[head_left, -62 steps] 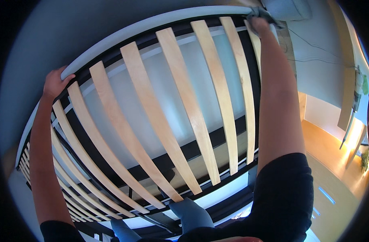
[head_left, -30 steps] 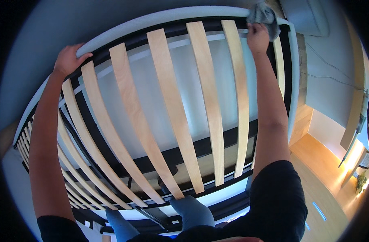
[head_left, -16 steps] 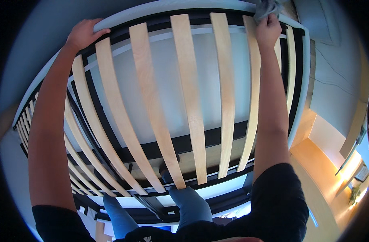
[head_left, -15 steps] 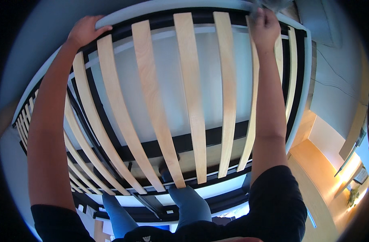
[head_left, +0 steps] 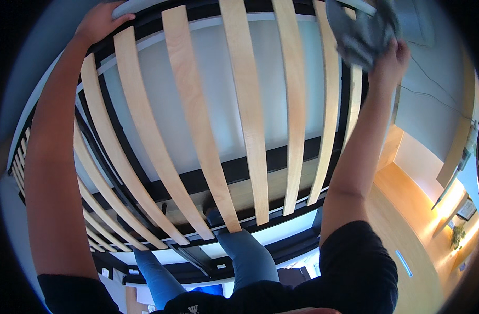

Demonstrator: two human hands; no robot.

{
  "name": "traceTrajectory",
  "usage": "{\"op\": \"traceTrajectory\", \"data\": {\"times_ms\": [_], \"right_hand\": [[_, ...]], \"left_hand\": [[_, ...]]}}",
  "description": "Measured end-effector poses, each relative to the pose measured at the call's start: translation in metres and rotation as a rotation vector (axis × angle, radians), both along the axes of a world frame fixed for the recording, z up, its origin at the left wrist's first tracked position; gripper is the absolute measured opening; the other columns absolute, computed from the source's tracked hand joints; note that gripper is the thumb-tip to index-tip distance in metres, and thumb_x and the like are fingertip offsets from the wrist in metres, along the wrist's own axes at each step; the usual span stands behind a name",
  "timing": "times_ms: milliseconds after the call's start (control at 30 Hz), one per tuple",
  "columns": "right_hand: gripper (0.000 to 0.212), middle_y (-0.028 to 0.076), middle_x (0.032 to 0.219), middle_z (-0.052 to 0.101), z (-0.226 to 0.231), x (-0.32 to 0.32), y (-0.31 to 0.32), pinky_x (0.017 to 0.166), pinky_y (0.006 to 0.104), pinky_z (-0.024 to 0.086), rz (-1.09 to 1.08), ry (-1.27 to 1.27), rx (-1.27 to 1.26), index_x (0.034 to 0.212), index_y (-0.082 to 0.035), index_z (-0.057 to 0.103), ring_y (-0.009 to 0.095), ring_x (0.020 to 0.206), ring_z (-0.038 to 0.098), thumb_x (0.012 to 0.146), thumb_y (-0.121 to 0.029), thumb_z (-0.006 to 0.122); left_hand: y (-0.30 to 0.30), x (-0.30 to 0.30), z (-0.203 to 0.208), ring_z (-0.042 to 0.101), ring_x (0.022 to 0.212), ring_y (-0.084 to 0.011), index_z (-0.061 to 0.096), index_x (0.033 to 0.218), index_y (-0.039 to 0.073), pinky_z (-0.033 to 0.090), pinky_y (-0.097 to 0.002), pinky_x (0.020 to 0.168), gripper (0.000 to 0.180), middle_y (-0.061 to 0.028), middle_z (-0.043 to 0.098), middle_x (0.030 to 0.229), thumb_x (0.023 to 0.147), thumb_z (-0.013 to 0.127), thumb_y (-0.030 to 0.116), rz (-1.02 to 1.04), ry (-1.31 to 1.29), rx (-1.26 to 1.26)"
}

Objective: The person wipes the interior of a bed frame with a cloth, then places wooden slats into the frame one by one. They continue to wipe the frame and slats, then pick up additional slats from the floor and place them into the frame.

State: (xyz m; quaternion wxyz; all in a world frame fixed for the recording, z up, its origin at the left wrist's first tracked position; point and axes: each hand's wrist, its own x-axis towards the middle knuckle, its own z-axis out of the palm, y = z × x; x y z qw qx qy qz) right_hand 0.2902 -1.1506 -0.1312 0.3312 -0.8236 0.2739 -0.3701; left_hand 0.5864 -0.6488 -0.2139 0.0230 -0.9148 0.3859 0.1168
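A raised slatted bed base, with pale wooden slats in a black frame and a light-coloured edge, tilts up in front of me. My left hand grips its far edge at the upper left, the thumb over the rim. In my right hand is a grey cloth, pinched between the fingers at the upper right. The cloth hangs over the frame's far right corner and hides part of it; its outline is blurred.
Beneath the slats lies a pale panel. My legs stand at the near side of the frame. To the right are a wooden floor, thin cables on a pale surface, and a lit shelf with a small plant.
My right hand has moved right and nearer with the cloth, which now shows more fully. My left hand stays on the frame's edge; the frame appears slightly higher in view.
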Motion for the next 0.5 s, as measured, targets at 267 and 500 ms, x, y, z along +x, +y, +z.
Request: {"op": "traceTrajectory", "data": {"times_ms": [267,500], "right_hand": [[0.035,0.026,0.109,0.061,-0.048,-0.116,0.128,0.088,0.0393,0.047,0.172,0.632,0.165,0.127,-0.002,0.051,0.036,0.106,0.061,0.092,0.002,0.045],[0.036,0.022,0.120,0.061,-0.199,-0.131,0.090,0.094,0.0370,0.044,-0.238,0.589,0.870,0.126,-0.001,0.055,0.033,0.110,0.059,0.092,-0.007,0.044]], "left_hand": [[-0.005,-0.005,0.008,0.060,0.102,-0.0390,0.061,0.121,0.006,0.046,-0.0456,0.091,0.060,-0.0224,0.065,0.105,0.085,0.059,0.055,0.064,0.010,0.027],[0.008,0.001,0.002,0.062,0.096,-0.0391,0.062,0.117,0.003,0.048,-0.0438,0.087,0.061,-0.0228,0.066,0.100,0.085,0.060,0.055,0.072,-0.007,0.018]]}}
